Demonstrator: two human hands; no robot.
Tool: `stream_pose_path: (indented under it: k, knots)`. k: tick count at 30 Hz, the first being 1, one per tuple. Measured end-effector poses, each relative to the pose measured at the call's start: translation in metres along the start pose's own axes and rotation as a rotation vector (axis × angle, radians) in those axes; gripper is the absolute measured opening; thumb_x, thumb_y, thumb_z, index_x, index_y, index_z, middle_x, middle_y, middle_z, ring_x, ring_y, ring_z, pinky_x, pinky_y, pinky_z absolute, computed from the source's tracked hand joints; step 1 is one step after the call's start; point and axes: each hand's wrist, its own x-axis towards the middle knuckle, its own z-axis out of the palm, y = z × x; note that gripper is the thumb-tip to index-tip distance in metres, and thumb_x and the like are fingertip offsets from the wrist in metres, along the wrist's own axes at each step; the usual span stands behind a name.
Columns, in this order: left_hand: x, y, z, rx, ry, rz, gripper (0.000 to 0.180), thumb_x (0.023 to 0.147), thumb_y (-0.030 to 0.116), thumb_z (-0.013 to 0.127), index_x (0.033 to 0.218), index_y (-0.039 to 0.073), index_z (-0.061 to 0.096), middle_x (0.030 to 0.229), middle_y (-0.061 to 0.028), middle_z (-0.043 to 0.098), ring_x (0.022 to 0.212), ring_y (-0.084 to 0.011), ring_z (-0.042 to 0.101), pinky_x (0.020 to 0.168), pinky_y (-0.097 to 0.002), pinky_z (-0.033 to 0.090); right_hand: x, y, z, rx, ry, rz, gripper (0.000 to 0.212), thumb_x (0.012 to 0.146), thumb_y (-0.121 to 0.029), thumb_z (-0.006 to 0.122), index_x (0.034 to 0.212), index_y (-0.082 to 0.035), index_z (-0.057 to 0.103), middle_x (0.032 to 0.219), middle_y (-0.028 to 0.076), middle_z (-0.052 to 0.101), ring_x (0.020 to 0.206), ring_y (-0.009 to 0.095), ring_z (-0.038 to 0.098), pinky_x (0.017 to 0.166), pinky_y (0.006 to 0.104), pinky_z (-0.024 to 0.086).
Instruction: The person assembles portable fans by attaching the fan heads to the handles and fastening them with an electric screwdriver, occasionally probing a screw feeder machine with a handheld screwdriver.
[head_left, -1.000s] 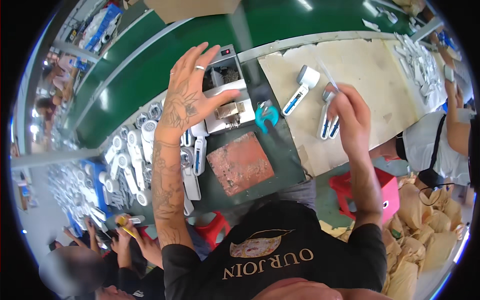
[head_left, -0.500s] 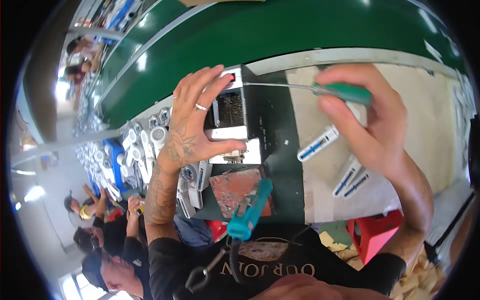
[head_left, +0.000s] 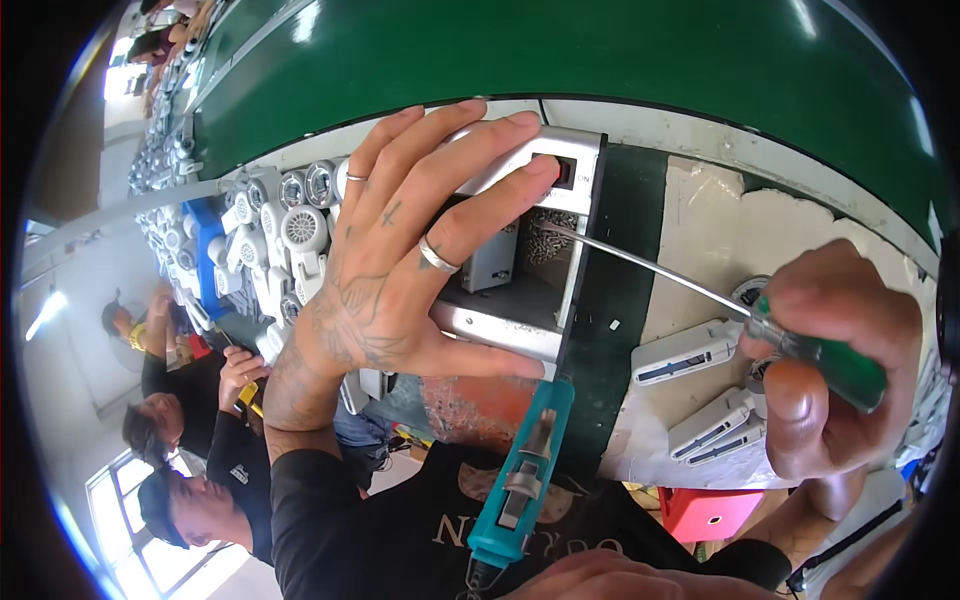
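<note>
My left hand [head_left: 400, 240] lies spread over a silver and black metal box [head_left: 505, 332], its fingers across the far part beside a black switch [head_left: 566, 172] and its thumb along the near edge. Inside the box's opening are many small screws [head_left: 547, 243] and a grey metal block [head_left: 492, 262]. In my right hand [head_left: 850, 350] is a screwdriver [head_left: 835, 365] with a green handle. Its long thin shaft points left, and the tip is at the screws in the opening.
A teal electric screwdriver [head_left: 525, 465] hangs close in front of my chest. White handheld units [head_left: 688, 350] lie on cardboard [head_left: 690, 225] to the right. More white units [head_left: 300, 230] crowd the left. A worn reddish block [head_left: 465, 405] sits nearby. Co-workers [head_left: 205, 500] are at left.
The screwdriver's tip has moved from the box's far right corner to the screws in the opening. My view has shifted, and the box appears larger and farther right.
</note>
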Motion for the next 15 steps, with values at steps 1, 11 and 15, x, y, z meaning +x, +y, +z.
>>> stream_pose_path:
  k: [1, 11, 15]
  knots:
    - [-0.002, 0.002, -0.002, 0.005, 0.001, -0.009, 0.11, 0.058, 0.071, 0.086, 0.14, 0.003, 0.059, 0.145, -0.0206, 0.056, 0.133, -0.044, 0.053, 0.113, -0.0581, 0.035, 0.006, 0.001, 0.001, 0.028, -0.04, -0.002, 0.035, 0.099, -0.021, 0.065, 0.12, 0.005, 0.053, 0.095, 0.015, 0.06, 0.074, 0.015, 0.055, 0.065, 0.0277, 0.045]
    - [-0.009, 0.001, -0.001, -0.002, 0.006, -0.069, 0.111, 0.055, 0.072, 0.086, 0.139, 0.006, 0.059, 0.145, -0.0196, 0.057, 0.136, -0.044, 0.051, 0.116, -0.0582, 0.034, 0.018, 0.02, 0.036, -0.084, 0.137, -0.106, 0.027, 0.094, -0.002, 0.065, 0.117, 0.009, 0.057, 0.09, 0.014, 0.062, 0.073, 0.014, 0.054, 0.065, 0.026, 0.044]
    - [-0.004, 0.004, -0.001, -0.027, 0.011, -0.061, 0.112, 0.054, 0.072, 0.086, 0.14, 0.007, 0.058, 0.146, -0.0195, 0.056, 0.137, -0.044, 0.051, 0.116, -0.0596, 0.033, 0.027, 0.013, 0.036, -0.129, 0.046, -0.075, 0.028, 0.09, 0.005, 0.067, 0.116, 0.01, 0.06, 0.09, 0.014, 0.064, 0.07, 0.013, 0.055, 0.061, 0.026, 0.043]
